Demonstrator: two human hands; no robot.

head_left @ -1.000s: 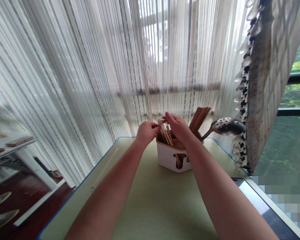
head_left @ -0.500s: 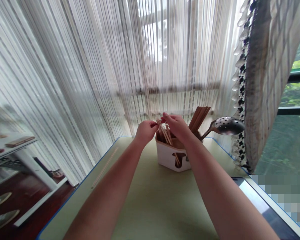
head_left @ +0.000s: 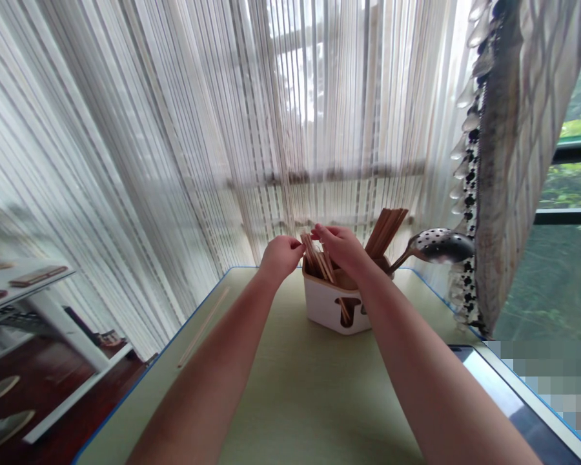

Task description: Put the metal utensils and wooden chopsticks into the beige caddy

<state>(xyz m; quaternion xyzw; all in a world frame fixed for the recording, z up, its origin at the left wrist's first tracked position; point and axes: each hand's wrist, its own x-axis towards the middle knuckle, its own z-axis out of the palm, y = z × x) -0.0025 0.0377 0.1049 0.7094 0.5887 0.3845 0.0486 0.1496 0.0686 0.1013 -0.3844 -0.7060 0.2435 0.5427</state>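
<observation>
A white utensil holder (head_left: 322,307) with a brown rim and cut-out letters stands at the far part of the table. Light wooden chopsticks (head_left: 319,259) lean in its left side. My left hand (head_left: 281,256) is closed at their upper ends, thumb and finger pinched on a chopstick. Over the holder, my right hand (head_left: 343,247) stretches its fingers towards the same tips; they look apart, with nothing visible in them. Darker chopsticks (head_left: 386,231) stand bundled at the right of the holder. A metal slotted ladle (head_left: 440,247) juts out to the right, bowl uppermost.
Thin light chopsticks (head_left: 203,328) lie on the green table (head_left: 290,400) left of my left forearm. A phone or tablet (head_left: 508,400) rests at the right edge. Striped curtains (head_left: 188,129) hang behind. Another white table (head_left: 39,278) stands at the left.
My right hand has lowered slightly. Both hands stay around the upper ends of the light chopsticks, and the view has shifted a little.
</observation>
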